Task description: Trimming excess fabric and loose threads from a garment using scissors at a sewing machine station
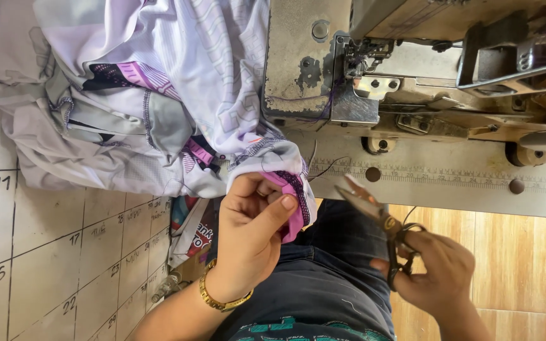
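Note:
My left hand (252, 222) pinches a pink and purple edge of a white patterned garment (159, 82), just below the table's front edge. A gold bracelet (219, 298) circles that wrist. My right hand (434, 271) grips a pair of scissors (374, 211), whose blades are parted and point up-left toward the held fabric edge, a short gap away. A loose thread (327, 167) runs from the fabric toward the sewing machine (380, 69).
The worn metal sewing machine fills the upper right, its needle area (364, 53) above the table's ruler strip (450, 177). A gridded table surface (45, 240) with handwritten squares lies at left. More cloth (188, 230) hangs below. My dark trousers (323, 271) and wooden floor (513, 252) show beneath.

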